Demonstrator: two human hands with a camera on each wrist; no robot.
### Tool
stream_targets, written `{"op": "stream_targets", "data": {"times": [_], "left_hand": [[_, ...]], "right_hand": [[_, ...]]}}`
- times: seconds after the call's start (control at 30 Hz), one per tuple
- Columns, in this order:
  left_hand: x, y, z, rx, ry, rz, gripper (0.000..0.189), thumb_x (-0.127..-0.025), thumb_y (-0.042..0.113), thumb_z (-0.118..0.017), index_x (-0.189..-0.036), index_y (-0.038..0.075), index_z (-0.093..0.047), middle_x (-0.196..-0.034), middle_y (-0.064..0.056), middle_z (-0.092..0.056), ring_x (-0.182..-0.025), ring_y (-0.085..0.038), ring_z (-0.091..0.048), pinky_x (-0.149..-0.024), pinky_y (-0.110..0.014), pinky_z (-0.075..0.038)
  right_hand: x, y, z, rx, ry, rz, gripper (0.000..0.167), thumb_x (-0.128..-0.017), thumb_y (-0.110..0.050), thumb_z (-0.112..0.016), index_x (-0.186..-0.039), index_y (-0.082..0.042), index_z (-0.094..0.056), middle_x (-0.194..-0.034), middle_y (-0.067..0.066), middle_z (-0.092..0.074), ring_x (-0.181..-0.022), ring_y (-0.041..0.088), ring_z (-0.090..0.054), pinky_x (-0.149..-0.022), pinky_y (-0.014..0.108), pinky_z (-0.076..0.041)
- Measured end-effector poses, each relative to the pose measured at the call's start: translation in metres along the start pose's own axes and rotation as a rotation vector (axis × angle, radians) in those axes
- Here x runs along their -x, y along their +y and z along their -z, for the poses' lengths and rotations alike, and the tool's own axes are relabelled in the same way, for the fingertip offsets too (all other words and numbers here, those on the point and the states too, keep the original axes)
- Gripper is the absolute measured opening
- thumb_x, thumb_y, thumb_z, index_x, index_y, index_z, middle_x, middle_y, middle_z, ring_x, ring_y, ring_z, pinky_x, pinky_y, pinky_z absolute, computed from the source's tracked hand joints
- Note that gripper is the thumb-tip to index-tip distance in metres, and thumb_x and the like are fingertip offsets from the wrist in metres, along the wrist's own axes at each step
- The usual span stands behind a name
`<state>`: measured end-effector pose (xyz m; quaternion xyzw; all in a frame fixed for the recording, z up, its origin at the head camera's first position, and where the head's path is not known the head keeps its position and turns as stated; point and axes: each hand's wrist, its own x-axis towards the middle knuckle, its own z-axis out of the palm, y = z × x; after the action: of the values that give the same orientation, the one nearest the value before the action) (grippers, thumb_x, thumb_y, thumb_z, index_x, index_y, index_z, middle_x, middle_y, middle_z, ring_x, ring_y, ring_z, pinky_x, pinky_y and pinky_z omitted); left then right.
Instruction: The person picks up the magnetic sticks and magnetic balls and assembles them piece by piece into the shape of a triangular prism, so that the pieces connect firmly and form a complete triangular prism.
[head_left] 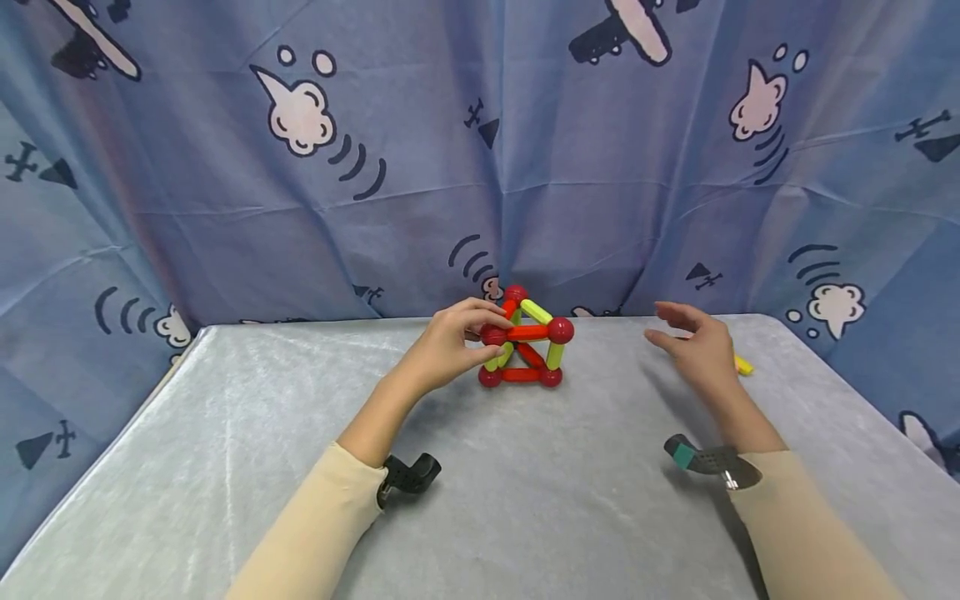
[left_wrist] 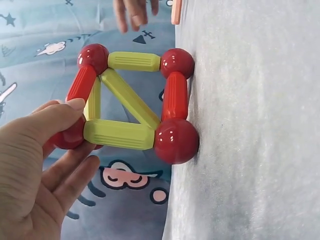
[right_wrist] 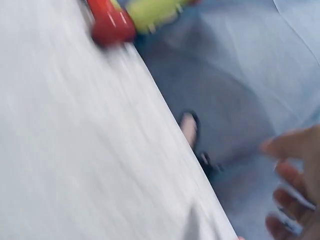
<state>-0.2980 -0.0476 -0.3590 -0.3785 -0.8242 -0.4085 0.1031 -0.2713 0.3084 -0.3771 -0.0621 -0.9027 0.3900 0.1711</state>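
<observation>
A box-shaped frame of magnetic building sticks (head_left: 528, 332) and dark red balls (head_left: 560, 330) stands on the table near its back edge. Its sticks are red and yellow-green, and one yellow-green stick (left_wrist: 131, 98) runs diagonally across a side. My left hand (head_left: 450, 337) grips the ball at an upper corner, thumb on one side and fingers on the other. To the right of the frame, apart from it, my right hand (head_left: 697, 346) hovers above the table. Its fingers (right_wrist: 292, 175) are loosely bent with nothing between them; the right wrist view is blurred.
Behind my right hand lies a yellow stick (head_left: 743, 365), partly hidden. An orange stick (left_wrist: 176, 11) shows at the top of the left wrist view. A pale cloth covers the table (head_left: 525, 500), and a blue printed curtain (head_left: 420, 150) hangs right behind it.
</observation>
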Motion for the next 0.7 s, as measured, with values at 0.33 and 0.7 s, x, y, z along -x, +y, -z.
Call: {"op": "stream_targets", "data": {"times": [0.33,0.7], "left_hand": [[0.000,0.002,-0.001,0.003,-0.007,0.024,0.026,-0.087,0.009,-0.079,-0.113,0.012,-0.075,-0.126,-0.004,-0.067,-0.116,-0.020,-0.063,-0.100,-0.035,-0.056],[0.000,0.001,-0.003,0.004,-0.006,0.042,0.027,-0.087,0.008,-0.079,-0.114,0.012,-0.075,-0.127,-0.004,-0.067,-0.116,-0.019,-0.065,-0.100,-0.036,-0.056]], "right_hand": [[-0.003,0.049,0.025,0.244,0.031,-0.115,0.060,-0.098,-0.030,-0.065,-0.147,0.002,-0.048,-0.145,0.031,-0.051,-0.133,0.053,-0.043,-0.105,0.064,-0.038],[-0.002,0.070,0.019,0.423,0.065,0.034,0.047,-0.091,-0.014,-0.064,-0.134,0.006,-0.057,-0.125,0.038,-0.059,-0.105,0.054,-0.053,-0.079,0.059,-0.038]]}}
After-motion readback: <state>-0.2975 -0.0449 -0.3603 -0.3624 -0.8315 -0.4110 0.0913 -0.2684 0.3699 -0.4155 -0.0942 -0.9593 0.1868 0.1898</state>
